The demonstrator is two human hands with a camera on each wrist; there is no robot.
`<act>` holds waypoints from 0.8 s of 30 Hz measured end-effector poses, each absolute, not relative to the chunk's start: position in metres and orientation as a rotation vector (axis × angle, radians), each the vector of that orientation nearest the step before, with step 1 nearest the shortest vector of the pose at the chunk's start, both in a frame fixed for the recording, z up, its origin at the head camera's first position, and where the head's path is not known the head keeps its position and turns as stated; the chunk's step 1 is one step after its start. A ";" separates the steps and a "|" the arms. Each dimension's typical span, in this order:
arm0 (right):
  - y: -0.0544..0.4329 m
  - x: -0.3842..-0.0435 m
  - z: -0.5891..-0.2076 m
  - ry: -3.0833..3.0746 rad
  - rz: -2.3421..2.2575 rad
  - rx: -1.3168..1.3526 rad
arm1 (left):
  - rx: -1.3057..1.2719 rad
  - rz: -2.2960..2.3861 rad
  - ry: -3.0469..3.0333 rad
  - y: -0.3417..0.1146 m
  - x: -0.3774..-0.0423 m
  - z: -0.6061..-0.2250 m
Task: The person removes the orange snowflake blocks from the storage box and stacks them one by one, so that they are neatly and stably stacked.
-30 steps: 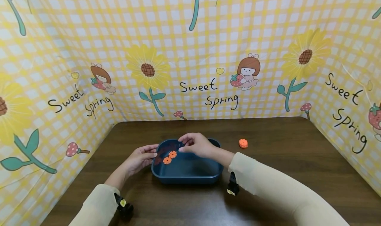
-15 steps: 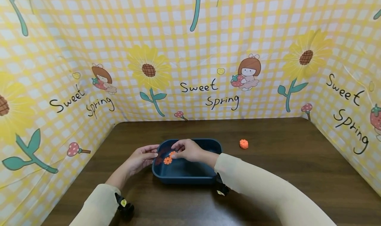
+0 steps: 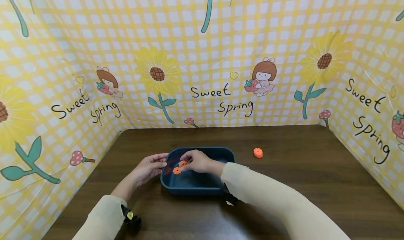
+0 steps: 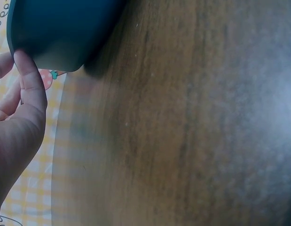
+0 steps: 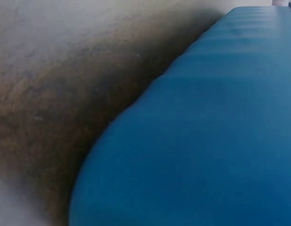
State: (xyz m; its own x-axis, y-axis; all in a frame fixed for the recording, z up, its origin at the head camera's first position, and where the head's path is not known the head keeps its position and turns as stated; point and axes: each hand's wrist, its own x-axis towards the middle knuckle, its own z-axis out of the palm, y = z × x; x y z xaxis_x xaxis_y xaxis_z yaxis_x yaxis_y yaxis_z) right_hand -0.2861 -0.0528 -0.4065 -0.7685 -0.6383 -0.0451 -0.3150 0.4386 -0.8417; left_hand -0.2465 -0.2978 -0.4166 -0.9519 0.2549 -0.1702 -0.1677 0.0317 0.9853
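My left hand (image 3: 151, 168) holds the left rim of a dark blue plastic tub (image 3: 199, 191), thumb outside and fingers behind. In the left wrist view, the left hand (image 4: 23, 113) pinches the edge of the tub (image 4: 65, 33). Reaching into the tub from the right, my right hand (image 3: 199, 161) has thumb and fingertips around one orange flower-shaped piece (image 3: 182, 163). A second orange flower-shaped piece (image 3: 176, 170) lies just left of the thumb. The right wrist view shows only the tub's outer wall (image 5: 197, 141) and blurred table; the right fingers are hidden there.
A small stack of orange flower-shaped pieces (image 3: 257, 153) stands on the brown wooden table (image 3: 284, 141), to the right of the tub. Yellow checked cloth (image 3: 202, 57) rises along the table's back and sides.
My right hand has moved left and down into the tub, onto the orange pieces, slowing in the last half second. The left hand and tub stay in place.
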 end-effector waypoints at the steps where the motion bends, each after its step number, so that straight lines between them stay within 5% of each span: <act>1: -0.053 -0.286 -0.407 2.340 -1.244 -0.811 | 0.089 1.996 2.014 -0.298 -0.246 -0.417; 24: -0.059 -0.292 -0.409 2.406 -0.998 -0.839 | 0.068 1.990 2.018 -0.299 -0.247 -0.419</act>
State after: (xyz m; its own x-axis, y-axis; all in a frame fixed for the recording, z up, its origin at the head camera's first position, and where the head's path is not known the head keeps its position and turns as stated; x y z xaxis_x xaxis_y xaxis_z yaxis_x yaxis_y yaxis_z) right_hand -0.2917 -0.0593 -0.4090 -0.7388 -0.6610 -0.1313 -0.3740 0.5642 -0.7360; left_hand -0.2474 -0.2990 -0.4188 -0.9521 0.2457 -0.1821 -0.1786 0.0365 0.9832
